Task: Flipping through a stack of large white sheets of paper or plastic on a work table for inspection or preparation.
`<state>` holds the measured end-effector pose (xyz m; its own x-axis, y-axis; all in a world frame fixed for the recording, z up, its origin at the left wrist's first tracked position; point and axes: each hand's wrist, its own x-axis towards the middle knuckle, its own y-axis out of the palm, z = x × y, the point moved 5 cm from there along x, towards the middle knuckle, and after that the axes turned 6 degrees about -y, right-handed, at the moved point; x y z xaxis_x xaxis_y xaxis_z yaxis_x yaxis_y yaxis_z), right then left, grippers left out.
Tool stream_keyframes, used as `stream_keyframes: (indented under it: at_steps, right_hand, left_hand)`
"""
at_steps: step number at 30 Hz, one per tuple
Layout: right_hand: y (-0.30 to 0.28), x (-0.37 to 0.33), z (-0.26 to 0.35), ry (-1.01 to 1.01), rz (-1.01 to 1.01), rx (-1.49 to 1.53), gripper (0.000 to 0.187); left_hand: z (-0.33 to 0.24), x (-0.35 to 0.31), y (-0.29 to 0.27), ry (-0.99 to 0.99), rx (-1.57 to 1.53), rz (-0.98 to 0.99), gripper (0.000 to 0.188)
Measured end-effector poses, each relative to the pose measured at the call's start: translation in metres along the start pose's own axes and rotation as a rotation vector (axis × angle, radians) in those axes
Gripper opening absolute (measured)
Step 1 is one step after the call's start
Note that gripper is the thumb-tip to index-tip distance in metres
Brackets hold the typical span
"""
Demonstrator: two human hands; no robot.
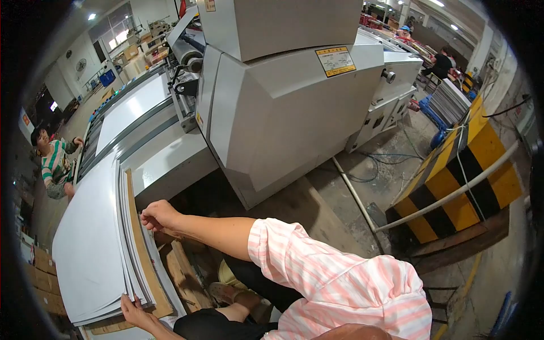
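A stack of large white sheets (90, 238) lies at the left, its layers fanned slightly apart along the near edge. Along that edge runs a brown board (141, 249), with more pale sheets under it. At the stack's near corner my left hand (136, 313) pinches the edges of the sheets between thumb and fingers. Farther up the same side, my right hand (160, 216) is closed, its fingers curled beside the brown board. Whatever those fingers may hold is hidden.
A big grey machine (300, 113) fills the centre, and a white sheet (133, 113) lies on its feed bed. Another person (56, 161) sits beyond the stack. At right stand a yellow-and-black striped block (453, 181) and a pipe rail (447, 192). Wooden pallet boards (184, 272) lie below.
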<state>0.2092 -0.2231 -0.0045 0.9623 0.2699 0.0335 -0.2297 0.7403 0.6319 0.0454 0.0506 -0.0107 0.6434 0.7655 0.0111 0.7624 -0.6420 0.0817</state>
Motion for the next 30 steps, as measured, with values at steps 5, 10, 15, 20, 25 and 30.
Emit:
stream_keyframes:
  at_steps: [5,10,15,20,25,30]
  right_hand:
    - [0.003,-0.001,0.001,0.008,-0.026,0.035,0.017]
    - [0.003,-0.004,0.004,0.009,-0.027,0.041,0.017]
    - [0.002,-0.006,0.006,0.008,-0.02,0.044,0.016]
    - [0.001,-0.004,0.005,0.001,-0.021,0.03,0.016]
    - [0.0,-0.003,0.002,0.0,-0.003,0.009,0.017]
    - [0.0,-0.002,0.002,0.003,0.006,0.014,0.017]
  left_hand:
    - [-0.002,-0.002,0.002,0.012,0.034,-0.027,0.029]
    - [0.002,0.004,-0.001,0.006,0.019,-0.01,0.029]
    - [0.004,0.007,-0.004,-0.009,0.015,0.002,0.03]
    - [0.0,0.002,0.0,-0.011,0.045,-0.02,0.029]
    - [0.0,0.003,0.0,0.008,0.086,-0.015,0.03]
    - [-0.001,0.001,0.001,0.002,0.068,-0.017,0.029]
